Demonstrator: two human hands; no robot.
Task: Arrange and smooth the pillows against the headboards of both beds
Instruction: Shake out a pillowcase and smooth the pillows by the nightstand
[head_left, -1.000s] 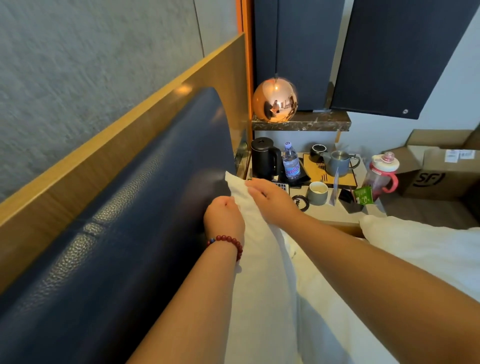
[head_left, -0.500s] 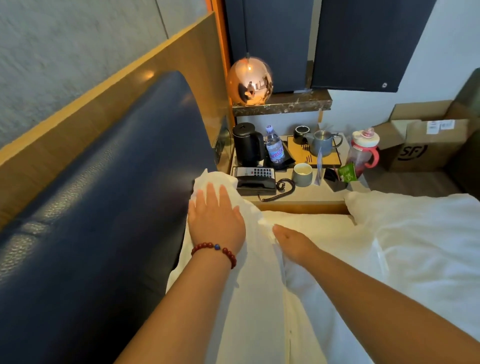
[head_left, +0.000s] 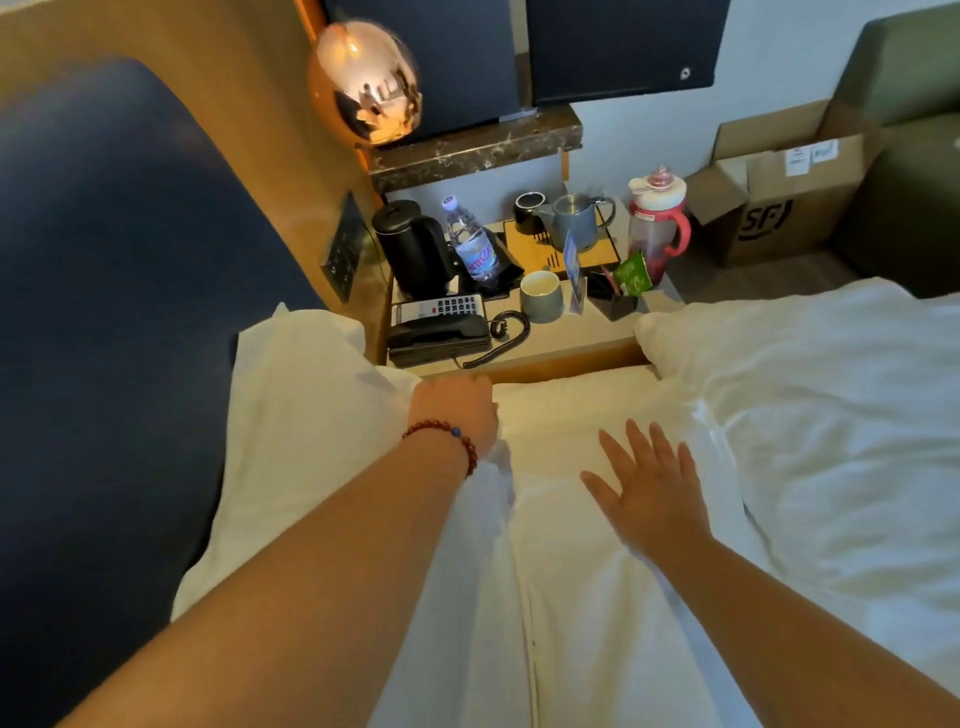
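Pillow (head_left: 311, 441) leans on headboard (head_left: 130, 260), under and left of the left hand (head_left: 457, 410). That hand's fingers are hidden, so its grasp cannot be determined. Right hand (head_left: 649, 488) lies flat, fingers spread, on second pillow (head_left: 571, 597). Expect a soft, light filling. Hold at corners and smooth with flat palms.

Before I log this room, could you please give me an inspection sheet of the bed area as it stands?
Surface: white duvet, rumpled.
Job's things: rear pillow leans on blue headboard; front pillow before it.
Clutter: nightstand holds kettle, bottle, cup, phone.
Hands: left hand at rear pillow's edge, fingers hidden; right hand flat on front pillow.
Cables: coiled phone cord.
Surroundings: copper lamp, cardboard box.
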